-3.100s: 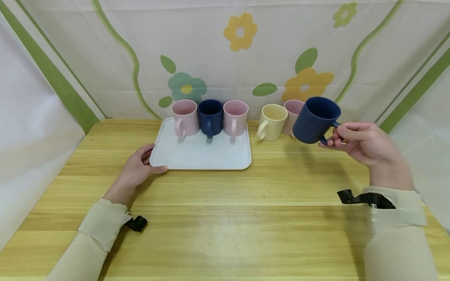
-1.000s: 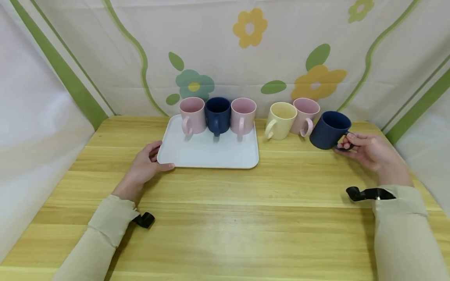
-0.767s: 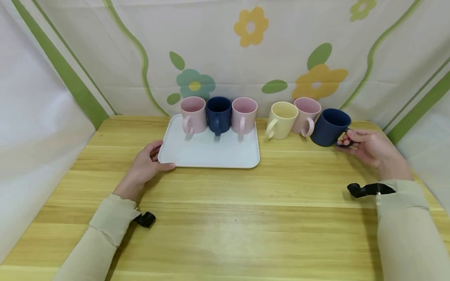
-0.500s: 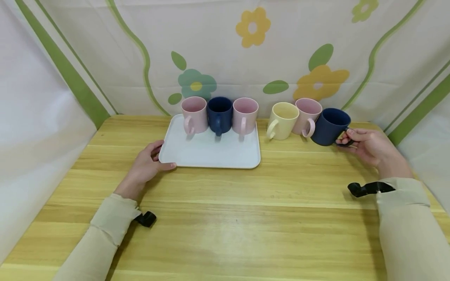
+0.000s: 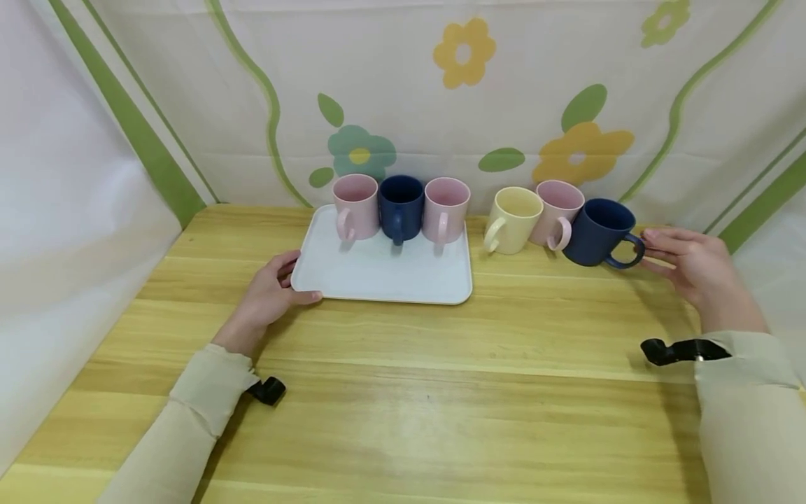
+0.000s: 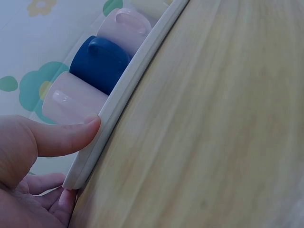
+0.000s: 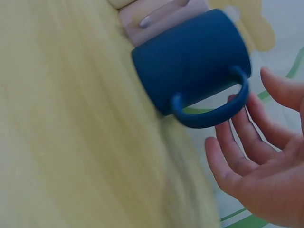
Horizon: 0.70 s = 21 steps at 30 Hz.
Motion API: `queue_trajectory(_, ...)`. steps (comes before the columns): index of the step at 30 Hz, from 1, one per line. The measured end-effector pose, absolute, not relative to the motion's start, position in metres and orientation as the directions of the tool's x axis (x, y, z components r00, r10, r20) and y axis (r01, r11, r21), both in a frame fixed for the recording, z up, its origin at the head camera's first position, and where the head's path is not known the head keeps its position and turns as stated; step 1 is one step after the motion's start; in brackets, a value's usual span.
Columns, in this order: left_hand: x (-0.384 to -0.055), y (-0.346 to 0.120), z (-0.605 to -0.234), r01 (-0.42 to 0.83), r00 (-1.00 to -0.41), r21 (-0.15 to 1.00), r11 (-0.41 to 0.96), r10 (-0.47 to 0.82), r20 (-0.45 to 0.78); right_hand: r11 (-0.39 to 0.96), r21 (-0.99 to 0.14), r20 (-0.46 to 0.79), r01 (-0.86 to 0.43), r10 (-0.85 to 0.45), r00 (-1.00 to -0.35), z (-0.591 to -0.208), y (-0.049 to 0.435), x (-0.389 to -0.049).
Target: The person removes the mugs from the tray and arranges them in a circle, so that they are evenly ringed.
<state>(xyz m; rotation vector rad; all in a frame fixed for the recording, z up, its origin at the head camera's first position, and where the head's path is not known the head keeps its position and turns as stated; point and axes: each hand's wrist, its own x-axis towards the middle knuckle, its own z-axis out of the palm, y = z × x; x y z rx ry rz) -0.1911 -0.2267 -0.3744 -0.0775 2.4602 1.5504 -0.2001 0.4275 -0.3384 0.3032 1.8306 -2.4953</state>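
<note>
From the head view we look forward and down; from the left wrist, close along the tray toward one o'clock; from the right, close on the blue mug, shared with the head's three o'clock.

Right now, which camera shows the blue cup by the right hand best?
The right wrist view: the blue cup is biggest there, with its whole handle showing. The head view shows the cup smaller, next to a pink cup. The left wrist view doesn't show it.
</note>
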Motion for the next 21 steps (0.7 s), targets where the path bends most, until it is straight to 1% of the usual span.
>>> queue_trajectory(3, -0.191, -0.226, -0.374, -0.162, -0.973, 0.882, 0.442, 0.079, -0.218, -0.313, -0.947, -0.126, 0.069, 0.165, -0.978, -0.328, 0.425, -0.196)
queue_trajectory(5, -0.191, -0.226, -0.374, -0.162, -0.973, 0.882, 0.443, 0.077, -0.217, -0.304, -0.953, -0.080, 0.021, 0.186, -0.979, -0.322, 0.419, -0.194)
queue_trajectory(7, -0.191, -0.226, -0.374, -0.164, -0.973, 0.882, 0.441, 0.076, -0.218, -0.313, -0.949, -0.039, -0.018, 0.176, -0.984, -0.316, 0.413, -0.193)
queue_trajectory(12, -0.191, -0.225, -0.374, -0.168, -0.972, 0.883, 0.437, 0.077, -0.223, -0.362, -0.929, 0.038, -0.073, 0.104, -0.994, -0.303, 0.386, -0.195)
queue_trajectory(19, -0.192, -0.227, -0.375, -0.160, -0.973, 0.884, 0.438, 0.081, -0.217, -0.330, -0.937, 0.131, -0.119, -0.014, -0.991, -0.294, 0.333, -0.206)
queue_trajectory(21, -0.192, -0.227, -0.375, -0.157, -0.973, 0.886, 0.437, 0.087, -0.216, -0.340, -0.933, 0.143, -0.116, -0.055, -0.988, -0.293, 0.318, -0.209)
